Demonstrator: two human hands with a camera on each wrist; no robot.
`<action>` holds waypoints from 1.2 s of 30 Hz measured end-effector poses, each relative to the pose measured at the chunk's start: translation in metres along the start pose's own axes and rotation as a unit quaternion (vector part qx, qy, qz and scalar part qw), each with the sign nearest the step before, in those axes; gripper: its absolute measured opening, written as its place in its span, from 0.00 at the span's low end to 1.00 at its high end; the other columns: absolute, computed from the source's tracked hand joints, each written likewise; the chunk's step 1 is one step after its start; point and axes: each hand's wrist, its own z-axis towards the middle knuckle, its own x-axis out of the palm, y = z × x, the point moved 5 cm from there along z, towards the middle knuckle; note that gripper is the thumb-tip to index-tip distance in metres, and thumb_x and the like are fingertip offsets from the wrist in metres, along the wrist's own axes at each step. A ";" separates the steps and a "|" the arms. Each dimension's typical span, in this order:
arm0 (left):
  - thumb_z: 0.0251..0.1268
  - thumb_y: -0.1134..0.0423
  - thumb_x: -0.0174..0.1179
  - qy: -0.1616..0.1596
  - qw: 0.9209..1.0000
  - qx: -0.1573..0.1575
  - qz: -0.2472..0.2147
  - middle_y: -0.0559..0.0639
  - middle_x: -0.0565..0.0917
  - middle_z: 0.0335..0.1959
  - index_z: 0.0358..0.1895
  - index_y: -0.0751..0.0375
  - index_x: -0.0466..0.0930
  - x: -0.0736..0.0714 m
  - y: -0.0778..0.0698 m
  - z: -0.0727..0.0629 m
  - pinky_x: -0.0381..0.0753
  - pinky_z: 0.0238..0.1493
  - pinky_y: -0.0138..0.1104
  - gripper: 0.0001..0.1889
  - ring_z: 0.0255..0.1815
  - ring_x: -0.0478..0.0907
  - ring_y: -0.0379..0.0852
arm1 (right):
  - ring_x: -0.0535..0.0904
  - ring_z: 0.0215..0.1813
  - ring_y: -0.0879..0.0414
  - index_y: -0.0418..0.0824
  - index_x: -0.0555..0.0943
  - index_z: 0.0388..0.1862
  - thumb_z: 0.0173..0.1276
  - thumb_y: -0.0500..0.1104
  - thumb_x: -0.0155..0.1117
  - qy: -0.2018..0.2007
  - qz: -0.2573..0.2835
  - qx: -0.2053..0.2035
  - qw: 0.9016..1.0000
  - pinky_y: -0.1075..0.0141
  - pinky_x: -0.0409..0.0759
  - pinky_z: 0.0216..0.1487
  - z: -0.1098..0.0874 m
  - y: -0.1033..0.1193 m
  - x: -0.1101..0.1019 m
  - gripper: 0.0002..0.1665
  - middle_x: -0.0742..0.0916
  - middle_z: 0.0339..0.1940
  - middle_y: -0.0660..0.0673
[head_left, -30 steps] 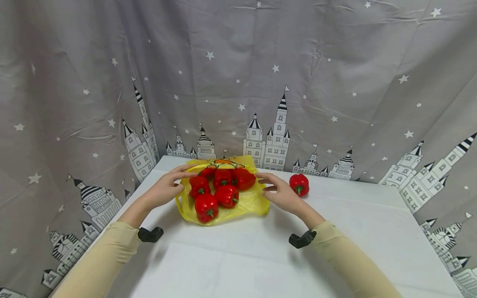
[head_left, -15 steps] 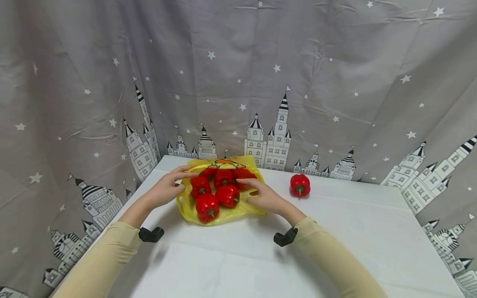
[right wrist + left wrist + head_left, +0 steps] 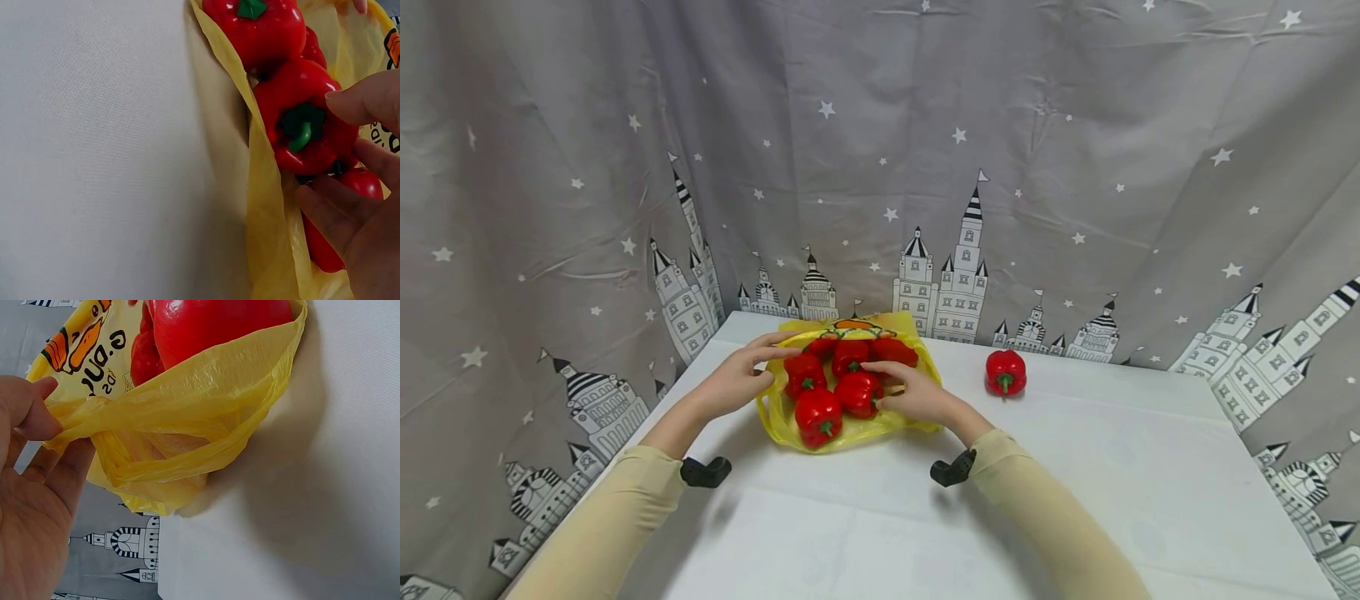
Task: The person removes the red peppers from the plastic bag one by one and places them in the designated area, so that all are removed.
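Note:
A yellow plastic bag (image 3: pixel 850 439) lies open toward me on the table, with several red bell peppers inside. My left hand (image 3: pixel 733 385) pinches its left edge; in the left wrist view, thumb and fingers close on the gathered plastic (image 3: pixel 81 422). Reaching in from the right, my right hand (image 3: pixel 919 395) is at the front right bell pepper (image 3: pixel 856 394). The right wrist view shows the thumb on one side of this bell pepper (image 3: pixel 281 106), fingers on the other, its green stem between them. Another bell pepper (image 3: pixel 818 417) sits in front on the left.
One more red bell pepper (image 3: pixel 1005 372) stands outside the bag, to its right. The white table (image 3: pixel 820 533) meets a grey curtain (image 3: pixel 850 167) printed with castles and stars at the back and sides.
My right hand has moved left from the bag's right edge, into the bag and onto a bell pepper. The left hand has stayed at the bag's left edge.

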 end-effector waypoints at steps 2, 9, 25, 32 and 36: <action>0.65 0.76 0.50 0.000 1.000 0.000 0.000 0.53 0.60 0.80 0.67 0.60 0.80 0.000 0.000 0.000 0.71 0.61 0.52 0.27 0.80 0.51 0.63 | 0.72 0.71 0.46 0.58 0.70 0.78 0.67 0.40 0.67 0.006 -0.006 0.004 1.000 0.54 0.76 0.64 0.002 -0.001 0.002 0.40 0.70 0.77 0.53; 0.65 0.77 0.49 0.003 1.000 -0.001 -0.001 0.53 0.60 0.80 0.67 0.61 0.80 0.001 0.002 0.001 0.72 0.61 0.51 0.27 0.80 0.52 0.62 | 0.66 0.76 0.50 0.59 0.70 0.78 0.69 0.42 0.68 0.025 0.004 0.000 1.000 0.53 0.70 0.70 0.006 -0.003 0.007 0.39 0.69 0.78 0.53; 0.65 0.76 0.50 0.005 1.000 -0.004 0.007 0.55 0.60 0.80 0.68 0.61 0.79 0.002 0.001 0.001 0.72 0.54 0.48 0.28 0.80 0.53 0.63 | 0.69 0.72 0.51 0.61 0.71 0.75 0.68 0.50 0.72 0.006 0.005 0.010 1.000 0.52 0.72 0.68 0.006 -0.003 0.016 0.38 0.73 0.73 0.50; 0.64 0.76 0.50 0.003 1.000 -0.003 0.011 0.55 0.60 0.80 0.68 0.61 0.79 0.001 0.002 0.002 0.72 0.55 0.48 0.28 0.80 0.53 0.63 | 0.70 0.71 0.49 0.58 0.71 0.74 0.67 0.52 0.72 -0.016 -0.012 0.014 1.000 0.52 0.72 0.68 -0.003 -0.008 0.013 0.37 0.73 0.73 0.48; 0.64 0.76 0.50 0.005 1.000 -0.004 0.006 0.55 0.60 0.80 0.68 0.61 0.79 0.002 0.002 0.002 0.73 0.60 0.51 0.28 0.80 0.52 0.64 | 0.71 0.69 0.47 0.57 0.71 0.75 0.66 0.54 0.72 -0.033 -0.035 0.015 0.999 0.50 0.73 0.67 -0.010 -0.008 0.011 0.38 0.73 0.74 0.48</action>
